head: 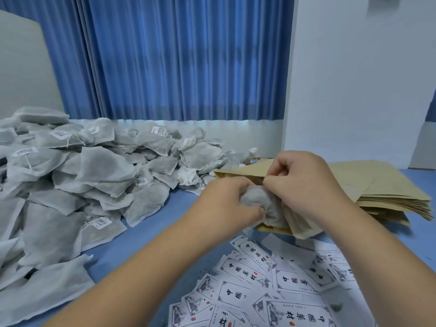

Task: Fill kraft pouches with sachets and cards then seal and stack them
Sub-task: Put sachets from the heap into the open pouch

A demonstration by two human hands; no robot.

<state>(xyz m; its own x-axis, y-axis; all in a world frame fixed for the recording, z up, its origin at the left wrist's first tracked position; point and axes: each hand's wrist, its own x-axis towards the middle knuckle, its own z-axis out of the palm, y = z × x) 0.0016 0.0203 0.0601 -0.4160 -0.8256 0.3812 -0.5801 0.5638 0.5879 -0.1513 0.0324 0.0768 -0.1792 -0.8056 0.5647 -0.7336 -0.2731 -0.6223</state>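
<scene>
Left hand [226, 204] gripping grey sachet [257, 199], holding it at open mouth of pouch [238, 172], mid-bench [141, 241] — right hand [304, 182] pinching pouch's upper edge. Pouch touching stack [389, 192] at right. Sachet pile [82, 175] lying left; cards [271, 279] lying scattered near right.

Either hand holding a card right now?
No: left hand grips a grey sachet, right hand pinches the edge of the kraft pouch; the cards lie loose below.

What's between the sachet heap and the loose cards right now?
Head view: bare blue tabletop, crossed by the left forearm, separates the sachet heap from the cards.
</scene>
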